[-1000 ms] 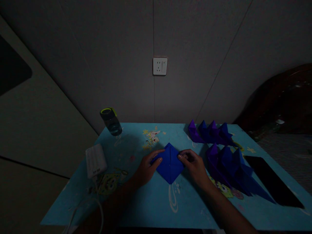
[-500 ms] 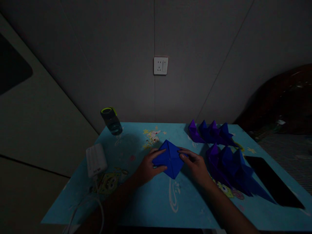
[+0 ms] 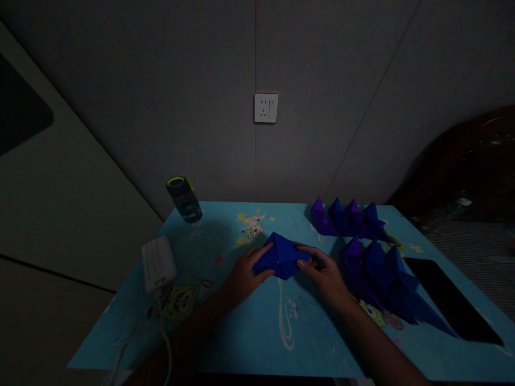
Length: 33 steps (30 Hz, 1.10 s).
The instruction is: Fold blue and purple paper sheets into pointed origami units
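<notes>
A folded blue paper (image 3: pixel 283 256) is held between my two hands above the middle of the table. My left hand (image 3: pixel 247 273) grips its left corner, fingers on top and thumb along the near side. At the right corner, my right hand (image 3: pixel 324 271) pinches the paper between thumb and fingers. A crease runs down the paper's middle. To the right stand folded blue and purple paper boats in two rows, a back row (image 3: pixel 348 219) and a front row (image 3: pixel 380 273), the front one close to my right forearm.
A water bottle (image 3: pixel 185 201) stands at the back left of the blue patterned table (image 3: pixel 314 348). Nearer is a white power bank (image 3: pixel 159 264) with a white cable (image 3: pixel 166 338). A flat black object (image 3: pixel 450 300) lies at the right. Behind is a wall socket (image 3: pixel 266 108).
The paper's near corner has drawn in and away from me, so the shape is shorter and more bent. Both hands stay nearly in place, still holding its sides.
</notes>
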### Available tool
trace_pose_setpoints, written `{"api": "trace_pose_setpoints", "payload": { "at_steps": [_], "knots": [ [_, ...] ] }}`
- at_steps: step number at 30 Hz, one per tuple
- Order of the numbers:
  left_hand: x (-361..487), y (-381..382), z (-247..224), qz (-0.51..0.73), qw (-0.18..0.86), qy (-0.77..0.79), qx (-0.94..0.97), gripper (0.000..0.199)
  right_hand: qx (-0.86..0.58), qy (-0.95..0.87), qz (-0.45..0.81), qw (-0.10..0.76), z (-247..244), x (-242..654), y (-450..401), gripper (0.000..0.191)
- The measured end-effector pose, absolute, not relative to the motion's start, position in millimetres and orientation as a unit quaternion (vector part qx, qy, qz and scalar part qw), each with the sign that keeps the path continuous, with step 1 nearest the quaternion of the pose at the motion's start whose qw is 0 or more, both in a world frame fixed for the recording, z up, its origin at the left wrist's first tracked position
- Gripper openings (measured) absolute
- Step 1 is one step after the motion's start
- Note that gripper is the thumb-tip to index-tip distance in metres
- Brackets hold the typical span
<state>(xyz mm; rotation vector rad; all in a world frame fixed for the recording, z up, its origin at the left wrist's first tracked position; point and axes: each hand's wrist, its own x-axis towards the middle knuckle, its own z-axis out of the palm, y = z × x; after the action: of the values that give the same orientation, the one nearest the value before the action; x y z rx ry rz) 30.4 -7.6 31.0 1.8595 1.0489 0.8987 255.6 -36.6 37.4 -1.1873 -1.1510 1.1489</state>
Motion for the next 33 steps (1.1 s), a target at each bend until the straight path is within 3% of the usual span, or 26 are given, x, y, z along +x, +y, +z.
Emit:
{"api": "trace_pose_setpoints", "payload": {
  "at_steps": [9,17,21,24,29,33],
  "knots": [
    [30,-12,37,0.350,0.546,0.398,0.649,0.064,-0.495,-0.485,0.451,0.563,31,257,-39,0.047],
    [30,-14,37,0.326,0.621,0.366,0.612,0.065,-0.428,-0.569,0.363,0.601,35,262,-34,0.021],
    [30,-16,35,0.281,0.645,0.347,0.620,0.057,-0.431,-0.575,0.353,0.598,38,262,-35,0.018],
    [31,-20,31,0.249,0.638,0.331,0.650,0.035,-0.452,-0.555,0.394,0.576,37,261,-36,0.018],
    [33,-24,31,0.204,0.601,0.328,0.700,0.041,-0.496,-0.529,0.405,0.557,36,258,-39,0.024],
    [33,-22,38,0.233,0.483,0.341,0.772,0.034,-0.507,-0.543,0.386,0.546,40,257,-40,0.025]
  ]
}}
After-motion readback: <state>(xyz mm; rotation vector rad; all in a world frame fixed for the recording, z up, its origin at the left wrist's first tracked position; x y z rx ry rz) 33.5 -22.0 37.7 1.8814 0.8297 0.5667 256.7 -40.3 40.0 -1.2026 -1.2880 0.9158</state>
